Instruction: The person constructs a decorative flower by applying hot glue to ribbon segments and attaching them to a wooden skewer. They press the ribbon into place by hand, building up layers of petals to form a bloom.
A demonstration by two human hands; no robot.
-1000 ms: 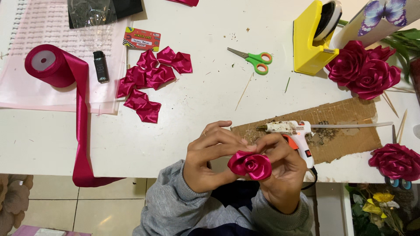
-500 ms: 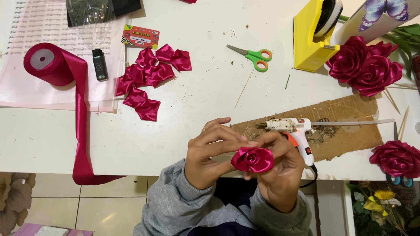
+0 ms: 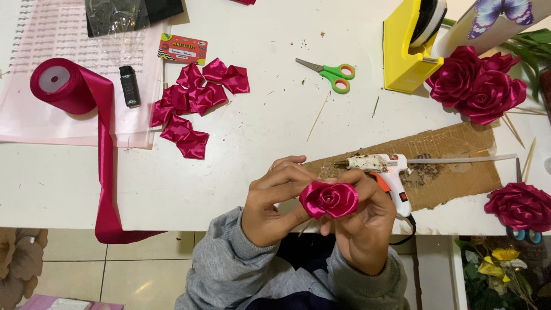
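your left hand (image 3: pixel 274 206) and right hand (image 3: pixel 363 221) both pinching the ribbon rose (image 3: pixel 329 199) between fingertips at table edge, glue gun (image 3: pixel 383 171) just beyond right fingers, yellow tape dispenser (image 3: pixel 406 54) holding its roll farther off

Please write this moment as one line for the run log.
left hand: holds ribbon rose | right hand: holds ribbon rose | glue gun: on cardboard
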